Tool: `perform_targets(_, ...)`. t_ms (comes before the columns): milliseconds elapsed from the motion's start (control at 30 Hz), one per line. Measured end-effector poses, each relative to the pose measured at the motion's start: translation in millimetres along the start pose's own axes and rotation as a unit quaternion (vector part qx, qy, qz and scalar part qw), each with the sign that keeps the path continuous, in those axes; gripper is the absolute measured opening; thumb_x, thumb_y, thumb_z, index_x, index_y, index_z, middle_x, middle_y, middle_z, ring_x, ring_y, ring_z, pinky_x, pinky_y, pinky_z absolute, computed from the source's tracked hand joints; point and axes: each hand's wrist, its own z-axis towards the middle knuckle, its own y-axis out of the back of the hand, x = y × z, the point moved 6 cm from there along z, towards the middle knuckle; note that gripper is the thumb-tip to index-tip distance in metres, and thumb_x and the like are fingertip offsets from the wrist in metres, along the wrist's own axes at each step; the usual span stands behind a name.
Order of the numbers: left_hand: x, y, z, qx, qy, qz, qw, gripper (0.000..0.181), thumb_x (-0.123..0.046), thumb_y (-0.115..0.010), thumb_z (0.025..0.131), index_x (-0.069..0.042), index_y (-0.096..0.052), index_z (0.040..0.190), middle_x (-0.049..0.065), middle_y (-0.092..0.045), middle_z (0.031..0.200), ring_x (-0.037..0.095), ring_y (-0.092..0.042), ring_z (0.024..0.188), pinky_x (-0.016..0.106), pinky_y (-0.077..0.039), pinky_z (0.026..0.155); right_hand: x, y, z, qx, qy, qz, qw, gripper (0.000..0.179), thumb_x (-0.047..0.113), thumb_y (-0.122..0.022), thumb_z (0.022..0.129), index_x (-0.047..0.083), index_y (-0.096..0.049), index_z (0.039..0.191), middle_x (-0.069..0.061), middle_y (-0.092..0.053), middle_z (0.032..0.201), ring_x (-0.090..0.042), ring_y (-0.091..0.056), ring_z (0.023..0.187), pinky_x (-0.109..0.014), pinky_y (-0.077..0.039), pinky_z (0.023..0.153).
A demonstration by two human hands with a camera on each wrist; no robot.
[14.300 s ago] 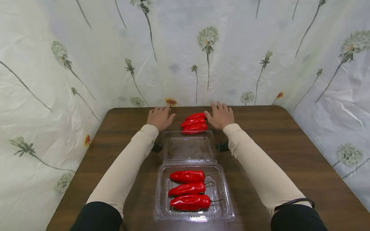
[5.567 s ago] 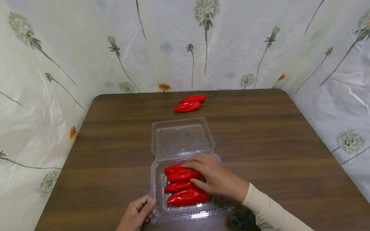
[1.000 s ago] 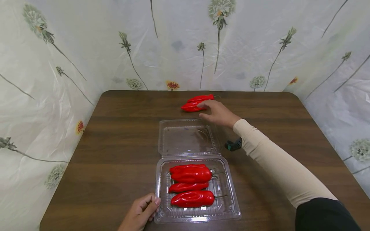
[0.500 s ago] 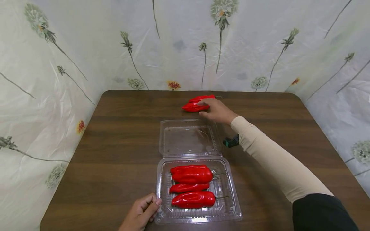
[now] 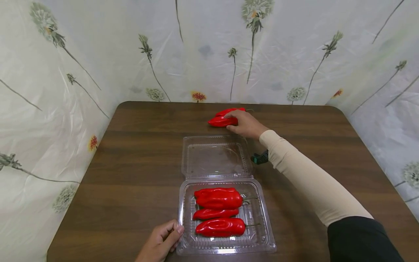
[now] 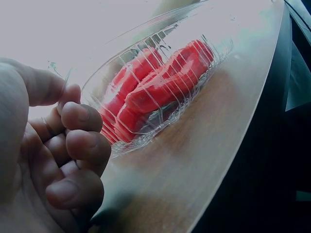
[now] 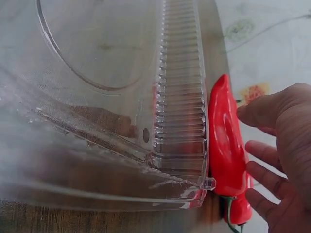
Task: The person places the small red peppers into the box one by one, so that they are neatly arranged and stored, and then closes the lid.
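Brown table point(image 5: 137, 156): right hand point(image 5: 247, 124) closest to the nearer loose pepper point(image 5: 218, 122).
Pepper lies left of its parted fingers, long axis left-right; left hand point(image 5: 159, 241) pinches the tray point(image 5: 226, 251).

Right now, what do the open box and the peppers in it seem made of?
The open box: probably thin, glossy clear plastic; the table shows through it.

The peppers: smooth, shiny red surfaces with thin stems; real flesh or moulded plastic, the look leaves it open.

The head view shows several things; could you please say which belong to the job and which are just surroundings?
Job: left hand, right hand, open clear container, four red peppers inside, two red peppers beyond.
Surroundings: brown table, floral sheet.
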Motion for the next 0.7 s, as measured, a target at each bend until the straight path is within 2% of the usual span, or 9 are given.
perform_targets(200, 1.1, 1.0, 0.2, -0.001, 0.011, 0.004, 0.9999, 0.023, 0.001, -0.046, 0.104, -0.003, -0.052, 0.082, 0.015, -0.045, 0.065, 0.011, -0.046, 0.056, 0.022, -0.043, 0.049, -0.1, -2.1, 4.8, 0.001, -0.001, 0.0, 1.0, 0.046, 0.018, -0.071, 0.095, 0.005, -0.056, 0.137, -0.011, -0.055, 0.141, -0.03, -0.049, 0.131, -0.048, -0.039, 0.111)
perform_targets(433, 0.1, 0.8, 0.0, 0.001, -0.008, 0.007, 0.9999, 0.023, 0.003, -0.046, 0.104, -0.003, -0.051, 0.082, 0.014, -0.045, 0.065, 0.019, -0.045, 0.054, 0.023, -0.043, 0.047, -1.0, -4.7, 11.5, -0.002, 0.0, -0.017, 0.9999, 0.047, 0.018, -0.071, 0.095, 0.005, -0.056, 0.137, -0.011, -0.056, 0.141, -0.029, -0.049, 0.13, -0.048, -0.04, 0.11)
perform_targets(700, 1.6, 1.9, 0.2, -0.005, 0.005, 0.006, 1.0, 0.023, 0.001, -0.047, 0.104, -0.003, -0.052, 0.082, 0.015, -0.046, 0.066, 0.02, -0.045, 0.054, 0.023, -0.043, 0.048, 1.9, -5.7, 17.6, 0.0, 0.018, -0.037, 0.9991, 0.048, 0.018, -0.073, 0.093, 0.005, -0.058, 0.137, -0.012, -0.057, 0.14, -0.03, -0.049, 0.131, -0.048, -0.039, 0.111)
